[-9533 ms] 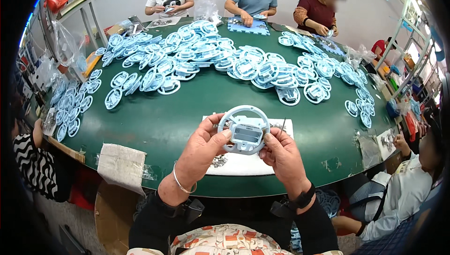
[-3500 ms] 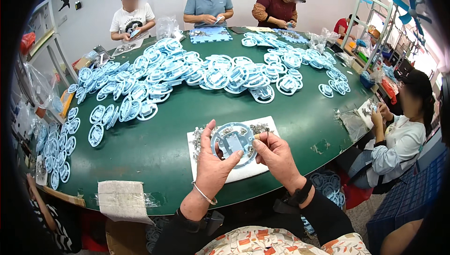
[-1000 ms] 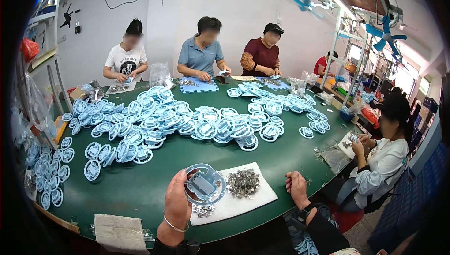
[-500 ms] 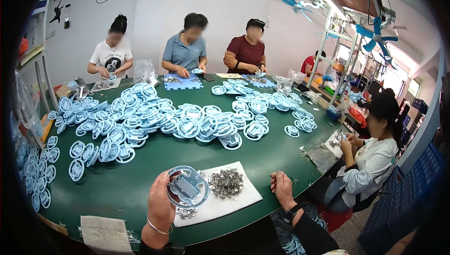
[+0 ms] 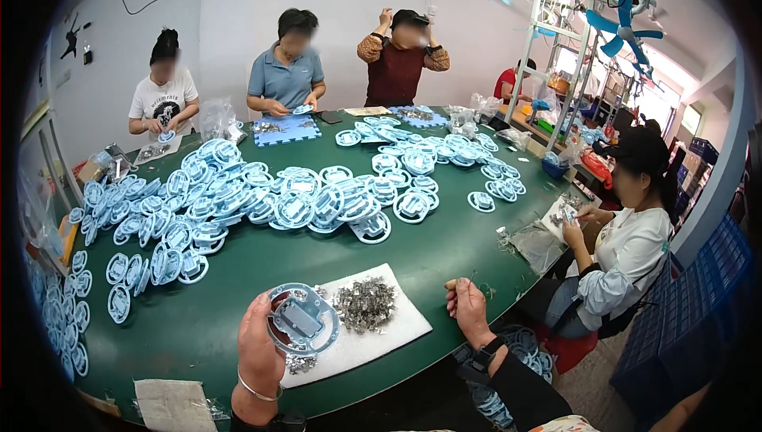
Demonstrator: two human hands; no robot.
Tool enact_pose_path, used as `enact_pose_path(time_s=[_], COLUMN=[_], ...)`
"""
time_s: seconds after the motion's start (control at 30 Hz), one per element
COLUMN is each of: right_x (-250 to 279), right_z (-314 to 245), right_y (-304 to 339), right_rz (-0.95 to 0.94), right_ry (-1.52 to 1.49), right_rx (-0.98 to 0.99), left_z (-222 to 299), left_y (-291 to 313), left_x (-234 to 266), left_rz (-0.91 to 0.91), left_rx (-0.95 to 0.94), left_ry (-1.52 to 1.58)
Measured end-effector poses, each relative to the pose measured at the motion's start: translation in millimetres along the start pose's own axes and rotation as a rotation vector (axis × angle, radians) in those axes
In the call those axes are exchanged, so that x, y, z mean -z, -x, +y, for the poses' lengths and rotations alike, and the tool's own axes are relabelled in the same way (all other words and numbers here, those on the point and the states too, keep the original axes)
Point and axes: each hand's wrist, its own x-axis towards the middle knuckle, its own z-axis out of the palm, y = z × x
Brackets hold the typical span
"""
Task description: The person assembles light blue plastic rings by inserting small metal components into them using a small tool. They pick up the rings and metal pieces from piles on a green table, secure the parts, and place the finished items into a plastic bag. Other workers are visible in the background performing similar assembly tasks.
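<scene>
My left hand [image 5: 259,345] grips a light blue round plastic part [image 5: 303,319] by its left rim, holding it tilted above a white foam pad [image 5: 397,305]. A raised rectangular block sits in the middle of the part, with openings beside it. On the pad lies a heap of small silvery metal clips [image 5: 363,305], and more of them show below the part. To the right of the pad, over the table's front edge, my right hand [image 5: 470,310] has its fingers curled together; anything between them is hidden.
Across the green table [image 5: 238,305] spreads a large pile of similar blue parts [image 5: 309,194]. Three people work along the far side, and another person [image 5: 631,241] sits at the right. A beige cloth [image 5: 171,404] lies at the front left edge. Blue crates [image 5: 675,321] stand at the right.
The view has shifted slightly, moving the scene left and up. The far person in dark red has raised both hands to the head. My left hand still holds the blue part.
</scene>
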Motion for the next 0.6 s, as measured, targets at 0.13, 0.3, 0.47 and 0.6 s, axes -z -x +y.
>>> enact_pose_path(time_s=[0.13, 0.3, 0.47, 0.6], right_x=[0.4, 1.1, 0.1, 0.7], right_z=[-3.4, -1.7, -5.3, -6.1], right_y=[-1.3, 0.5, 0.8, 1.0], right_rz=[0.005, 0.002, 0.007, 0.002], right_ry=[-0.002, 0.002, -0.009, -0.019], right_rx=[-0.001, 0.002, -0.005, -0.006], left_z=[-3.5, -4.4, -6.8, -8.2], left_y=[-2.2, -2.8, -5.5, -6.5], left_x=[-2.8, -8.5, -8.3, -8.7], left_rz=[-0.006, -0.016, -0.001, -0.001], left_rx=[0.024, 0.024, 0.031, 0.033], left_ry=[0.012, -0.01, -0.04, -0.041])
